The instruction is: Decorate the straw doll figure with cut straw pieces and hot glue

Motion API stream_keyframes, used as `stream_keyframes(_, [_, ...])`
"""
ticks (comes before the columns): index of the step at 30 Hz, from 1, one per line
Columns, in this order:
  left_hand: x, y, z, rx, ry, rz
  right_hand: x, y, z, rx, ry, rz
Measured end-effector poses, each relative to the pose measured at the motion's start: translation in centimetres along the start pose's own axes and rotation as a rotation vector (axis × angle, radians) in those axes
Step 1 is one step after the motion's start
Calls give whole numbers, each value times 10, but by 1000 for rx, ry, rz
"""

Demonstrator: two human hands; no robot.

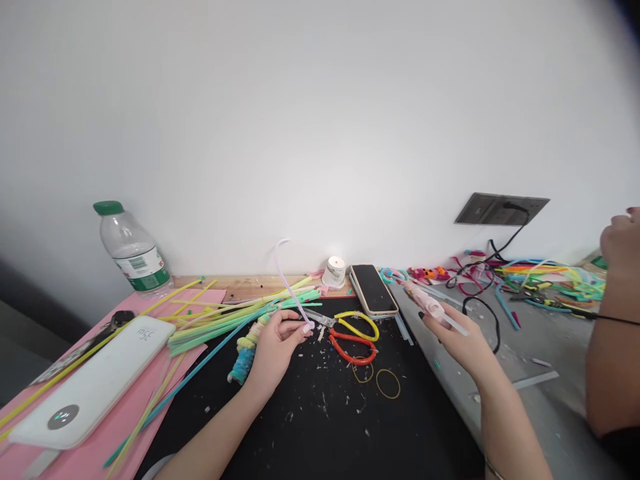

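My left hand [275, 347] pinches a lavender pipe cleaner [289, 285] between thumb and fingers. Its lower end is a small coil at the fingertips, and the rest rises in a bent line. In my right hand [463, 343] is a pink glue gun [429, 305], its nozzle towards the upper left and a translucent glue stick [456, 325] jutting from the back. Scissors [354, 355] with one yellow and one red handle lie between the hands. Left of my left hand, partly behind it, is a twisted yellow-and-blue fuzzy piece [243, 360].
Pipe cleaners [205, 332], a white power bank [95, 380] and a bottle [134, 253] are at the left. A phone [373, 290] and small white cup [335, 272] stand by the wall. Rubber bands [388, 384] lie on the black mat. Another person's arm [615, 333] is at right, near a black cable [495, 313].
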State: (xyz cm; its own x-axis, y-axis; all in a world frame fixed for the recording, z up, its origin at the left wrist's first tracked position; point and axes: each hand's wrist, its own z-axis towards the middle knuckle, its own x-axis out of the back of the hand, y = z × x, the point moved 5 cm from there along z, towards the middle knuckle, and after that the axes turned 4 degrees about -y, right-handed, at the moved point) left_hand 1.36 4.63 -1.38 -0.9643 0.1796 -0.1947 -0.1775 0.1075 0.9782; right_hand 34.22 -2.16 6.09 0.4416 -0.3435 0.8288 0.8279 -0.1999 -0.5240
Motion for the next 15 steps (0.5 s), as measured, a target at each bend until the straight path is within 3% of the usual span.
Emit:
stream_keyframes(4, [0,0,-1,-2,-1,14,-6,37,13,-188,-130,-237])
stream_keyframes(9, [-2,4,-3,-19,-29,47,-24,64,26,-136,-205,-399])
stream_keyframes(12, [-4,6,-4,-37,-56,77,-19,57,25,-163,-130,-475])
stream_keyframes(15, [-7,7,-6,-66,-83,122,-11,14,17,-47,-45,-297])
